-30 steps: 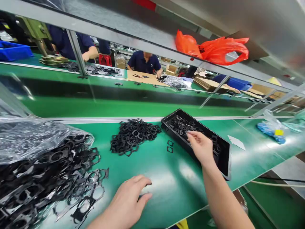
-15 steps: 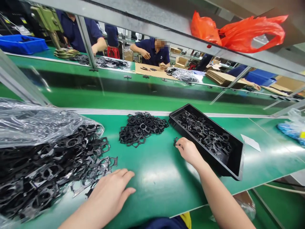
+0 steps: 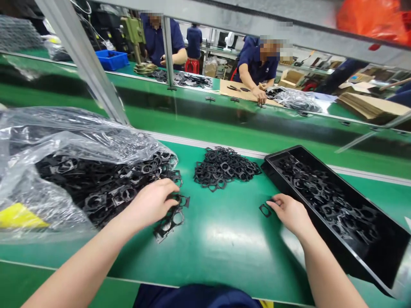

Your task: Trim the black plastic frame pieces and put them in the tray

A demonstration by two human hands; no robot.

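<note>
In the head view my right hand (image 3: 290,211) pinches a small black frame-shaped plastic part (image 3: 261,210) with a round hole, just left of the long black tray (image 3: 348,252). My left hand (image 3: 156,199) lies over the right edge of a heap of black plastic parts (image 3: 111,194) spilling from a clear plastic bag (image 3: 73,128). Its thumb and fingers are apart; whether the fingertips touch a part is hard to make out. Between the hands, farther back, sits a pile of smaller black frame parts (image 3: 224,167). Many similar parts lie inside the tray.
A metal upright (image 3: 83,60) and a ledge separate my green table (image 3: 218,244) from a bench behind. Two people work there, near a blue bin (image 3: 112,60), a green press (image 3: 131,38) and a bagged heap (image 3: 297,99). An orange plastic bag (image 3: 372,21) lies on the overhead shelf.
The view has turned left. My left hand has moved forward onto the edge of the bagged heap. My right hand still holds its part beside the tray, now seen more clearly.
</note>
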